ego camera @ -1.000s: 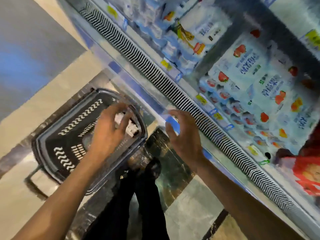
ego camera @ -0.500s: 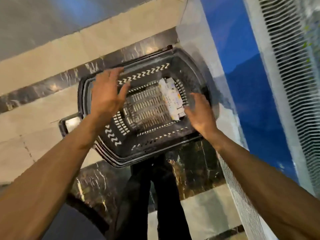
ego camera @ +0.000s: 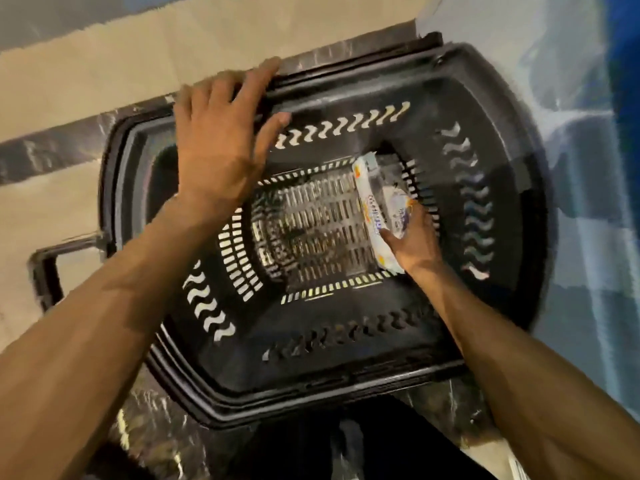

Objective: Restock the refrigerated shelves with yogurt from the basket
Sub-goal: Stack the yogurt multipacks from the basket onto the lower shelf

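A black slotted plastic basket (ego camera: 491, 188) stands on the floor below me. A white yogurt pack (ego camera: 372, 199) with orange and purple print lies on the basket's bottom at the right side. My right hand (ego camera: 412, 244) is down inside the basket, its thumb and fingers closing round the near end of that pack. My left hand (ego camera: 221, 143) hovers with fingers spread over the basket's far left rim and holds nothing. The refrigerated shelves are out of view.
The basket's handle (ego camera: 45, 268) sticks out to the left over beige and dark marble floor tiles (ego camera: 86, 74). The cooler's blue and grey base (ego camera: 588, 168) runs along the right. My dark trouser legs (ego camera: 346, 441) are just below the basket.
The view has swung from the cooler shelves down to the basket. My right hand has dropped into the basket onto the yogurt pack; my left hand stays spread over the rim.
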